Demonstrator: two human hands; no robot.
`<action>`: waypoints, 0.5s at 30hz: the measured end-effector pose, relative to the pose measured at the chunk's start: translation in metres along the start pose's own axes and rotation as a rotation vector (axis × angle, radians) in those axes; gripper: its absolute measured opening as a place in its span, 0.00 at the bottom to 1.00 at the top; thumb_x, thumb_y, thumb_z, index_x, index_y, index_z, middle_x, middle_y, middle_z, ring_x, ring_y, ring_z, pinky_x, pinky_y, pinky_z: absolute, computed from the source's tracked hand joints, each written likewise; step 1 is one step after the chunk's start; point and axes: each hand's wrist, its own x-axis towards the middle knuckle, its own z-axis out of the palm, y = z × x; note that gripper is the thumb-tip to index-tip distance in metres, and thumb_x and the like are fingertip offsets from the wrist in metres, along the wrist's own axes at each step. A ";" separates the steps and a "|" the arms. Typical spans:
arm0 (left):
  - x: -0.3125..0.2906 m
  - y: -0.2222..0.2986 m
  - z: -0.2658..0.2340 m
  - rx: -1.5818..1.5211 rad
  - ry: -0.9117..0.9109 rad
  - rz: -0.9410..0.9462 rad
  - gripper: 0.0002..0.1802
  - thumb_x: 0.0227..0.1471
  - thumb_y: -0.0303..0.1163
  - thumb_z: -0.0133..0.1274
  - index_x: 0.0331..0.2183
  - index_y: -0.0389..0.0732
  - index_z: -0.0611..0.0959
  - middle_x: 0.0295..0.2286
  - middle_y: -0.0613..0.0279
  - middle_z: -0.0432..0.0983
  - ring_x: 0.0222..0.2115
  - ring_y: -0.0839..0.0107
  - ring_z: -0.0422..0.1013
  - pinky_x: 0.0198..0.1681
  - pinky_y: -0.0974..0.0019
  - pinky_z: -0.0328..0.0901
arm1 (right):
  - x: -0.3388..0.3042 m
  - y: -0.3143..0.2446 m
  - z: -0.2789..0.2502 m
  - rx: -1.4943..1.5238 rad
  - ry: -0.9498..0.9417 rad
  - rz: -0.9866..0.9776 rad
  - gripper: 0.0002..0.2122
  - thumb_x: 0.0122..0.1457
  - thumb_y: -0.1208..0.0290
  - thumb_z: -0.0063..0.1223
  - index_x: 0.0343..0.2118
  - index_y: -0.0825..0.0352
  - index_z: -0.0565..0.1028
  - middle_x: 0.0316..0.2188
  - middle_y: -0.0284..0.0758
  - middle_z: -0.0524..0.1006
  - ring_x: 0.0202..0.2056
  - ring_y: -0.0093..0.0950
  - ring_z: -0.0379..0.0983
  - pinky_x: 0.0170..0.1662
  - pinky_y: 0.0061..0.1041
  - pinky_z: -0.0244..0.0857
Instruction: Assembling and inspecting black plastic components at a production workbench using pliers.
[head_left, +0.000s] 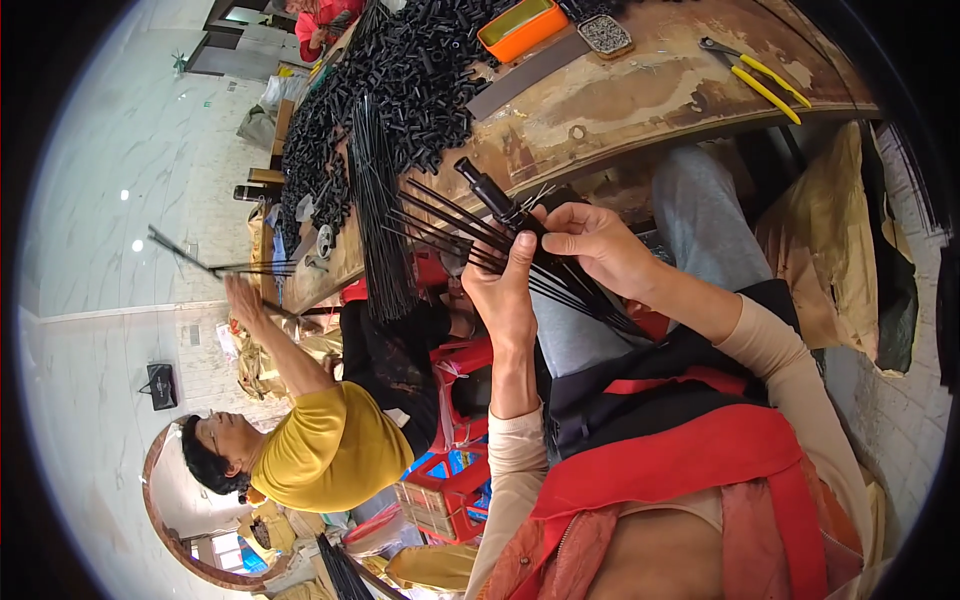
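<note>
My left hand [503, 290] is closed round a black umbrella frame, its thumb pressed along the thin ribs [440, 212] that fan out to the left and trail down over my lap. A thick black tube [485, 190] of the same frame rises above that hand, tilted toward the table. At the tube's lower end my right hand [605, 250] pinches with thumb and fingers close to the left thumb. What those right fingertips grip is partly hidden, but they touch the frame where ribs and tube meet.
The wooden table [600, 105] carries a heap of black plastic tubes [400, 70], a bundle of black rods [375, 210], an orange tray [522, 28], a tin of small metal pieces [606, 35] and yellow-handled pliers [765, 82]. A co-worker in yellow [330, 440] holds black rods at left.
</note>
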 end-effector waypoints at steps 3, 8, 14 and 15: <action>0.001 -0.004 -0.001 0.021 -0.028 0.009 0.13 0.53 0.23 0.57 0.41 0.30 0.78 0.37 0.54 0.80 0.37 0.72 0.74 0.46 0.69 0.67 | 0.001 0.002 -0.005 0.034 0.029 0.044 0.06 0.55 0.80 0.58 0.35 0.67 0.75 0.36 0.28 0.77 0.40 0.18 0.72 0.47 0.19 0.64; -0.005 -0.007 0.013 0.175 0.030 0.072 0.12 0.56 0.23 0.54 0.41 0.28 0.78 0.37 0.54 0.79 0.38 0.73 0.74 0.46 0.69 0.67 | -0.005 0.008 -0.007 -0.031 0.067 -0.004 0.05 0.56 0.80 0.57 0.35 0.68 0.76 0.34 0.29 0.77 0.38 0.18 0.73 0.45 0.19 0.66; -0.003 -0.003 0.009 0.190 -0.080 0.009 0.12 0.57 0.24 0.52 0.41 0.27 0.78 0.38 0.54 0.79 0.38 0.74 0.73 0.45 0.71 0.66 | 0.002 0.003 -0.026 0.125 0.062 0.136 0.06 0.54 0.81 0.58 0.35 0.69 0.76 0.35 0.32 0.78 0.39 0.19 0.73 0.45 0.19 0.67; -0.004 -0.002 0.010 0.191 -0.072 0.006 0.12 0.57 0.24 0.52 0.41 0.27 0.78 0.38 0.54 0.79 0.38 0.74 0.73 0.45 0.71 0.66 | 0.001 0.004 -0.023 0.129 0.063 0.137 0.06 0.54 0.81 0.58 0.35 0.69 0.76 0.35 0.32 0.78 0.39 0.19 0.73 0.45 0.19 0.67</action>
